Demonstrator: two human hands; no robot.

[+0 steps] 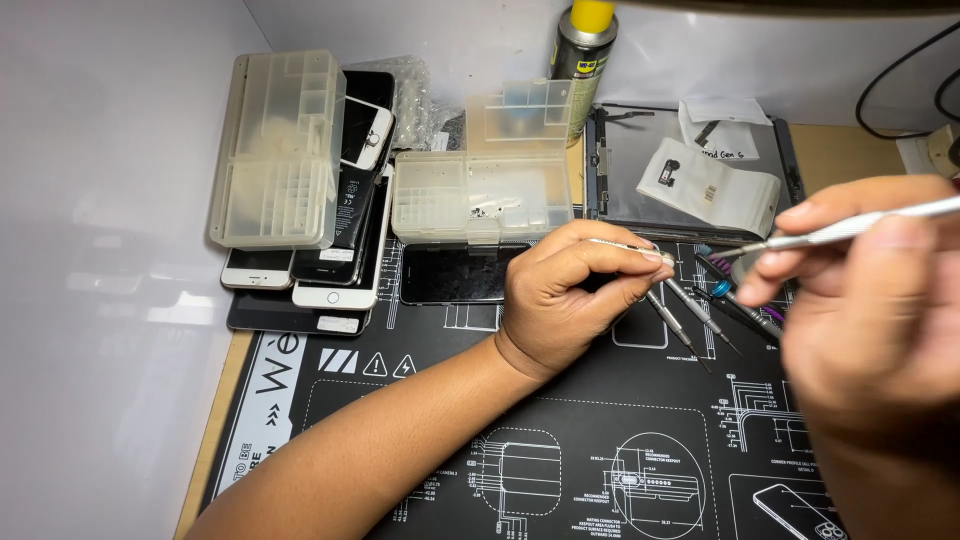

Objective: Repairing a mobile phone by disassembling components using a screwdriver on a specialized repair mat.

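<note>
My left hand (560,295) rests on the black work mat (560,450), fingers curled and pinching a thin metal tool (630,248) that points right. My right hand (870,300) is raised close to the camera at the right, blurred, gripping a slim silver screwdriver (850,228) whose tip points left toward the left hand's tool. Several small screwdrivers (700,315) lie on the mat between the two hands. A dark phone (455,273) lies flat just left of my left hand.
A stack of phones (340,250) with a clear parts box (275,150) on top sits at the left. An open clear parts organiser (480,190) stands behind the mat. A spray can (582,50), a tablet frame (690,170) and cables (900,70) are at the back.
</note>
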